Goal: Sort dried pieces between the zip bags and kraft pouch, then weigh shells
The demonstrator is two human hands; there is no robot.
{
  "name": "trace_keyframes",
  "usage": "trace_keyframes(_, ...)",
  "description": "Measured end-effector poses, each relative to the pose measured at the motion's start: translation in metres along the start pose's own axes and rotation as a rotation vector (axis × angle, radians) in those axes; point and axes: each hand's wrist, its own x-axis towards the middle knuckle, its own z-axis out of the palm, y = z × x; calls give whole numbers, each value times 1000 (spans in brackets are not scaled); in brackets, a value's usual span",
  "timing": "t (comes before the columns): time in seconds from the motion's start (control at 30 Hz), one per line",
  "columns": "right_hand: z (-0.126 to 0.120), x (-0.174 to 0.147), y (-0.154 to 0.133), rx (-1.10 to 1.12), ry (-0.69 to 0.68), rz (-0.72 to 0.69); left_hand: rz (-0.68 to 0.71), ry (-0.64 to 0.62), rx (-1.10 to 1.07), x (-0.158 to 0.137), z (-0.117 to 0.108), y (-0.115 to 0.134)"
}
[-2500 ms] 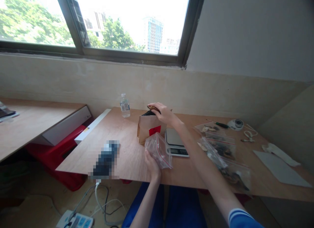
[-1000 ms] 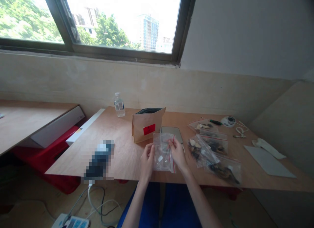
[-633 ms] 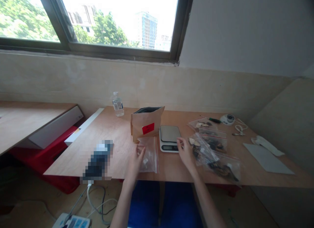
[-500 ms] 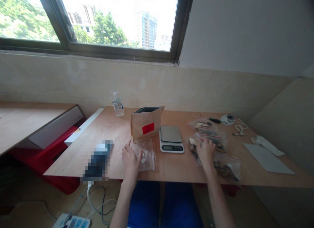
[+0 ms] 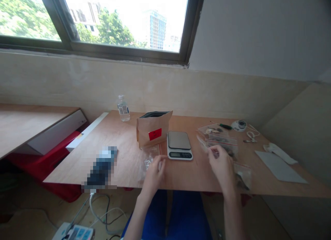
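Note:
My left hand (image 5: 156, 169) is over the right edge of a flat, clear zip bag (image 5: 145, 167) near the table's front. Its fingers are half curled, with a gap to the thumb and nothing seen between them. Fingers closed, my right hand (image 5: 219, 164) pinches the edge of another clear zip bag (image 5: 202, 142), whose contents are mostly behind the hand. Around it lie more clear zip bags with dark and pale dried pieces: one bag (image 5: 244, 174) at the front right and one bag (image 5: 213, 129) farther back. A white kitchen scale (image 5: 179, 145) stands between my hands.
An open brown paper pouch (image 5: 152, 131) with a red label stands left of the scale. Farther left are a clear bottle (image 5: 123, 111) and a blurred-out device (image 5: 100, 169) with a cable. At the right are a green-handled tool (image 5: 226, 126), a white camera (image 5: 239, 125) and a white sheet (image 5: 280, 167).
My left hand has moved right across the flat zip bag, and its fingers have curled. The right hand has shifted slightly right and toward me, and the bag at its fingers has moved.

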Motion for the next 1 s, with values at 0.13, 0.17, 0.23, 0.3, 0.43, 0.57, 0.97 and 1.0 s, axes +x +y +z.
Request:
trace_keyframes(0.13, -3, -31, -66, 270, -162, -70, -102, -131, -494, -7, 16, 42)
trace_keyframes(0.17, -2, -39, -77, 336, -225, -111, -120, -119, -573, -8, 17, 46)
trace_keyframes(0.23, 3, -52, -92, 452, -331, -191, -147, -26, -647, -10, 16, 48)
trace_keyframes(0.3, 8, -61, -99, 534, -397, -245, -159, 92, -616, -11, 11, 45)
trace_keyframes(0.43, 17, -66, -100, 579, -416, -271, -174, 144, -503, -14, 0, 36)
trace_keyframes(0.57, 23, -64, -94, 579, -380, -273, -163, 89, -469, -17, -3, 34)
trace_keyframes(0.97, 19, -61, -90, 486, -392, -248, -79, -73, -287, -20, -11, 34)
trace_keyframes(1.0, 19, -61, -90, 472, -386, -257, -75, -75, -274, -21, -11, 35)
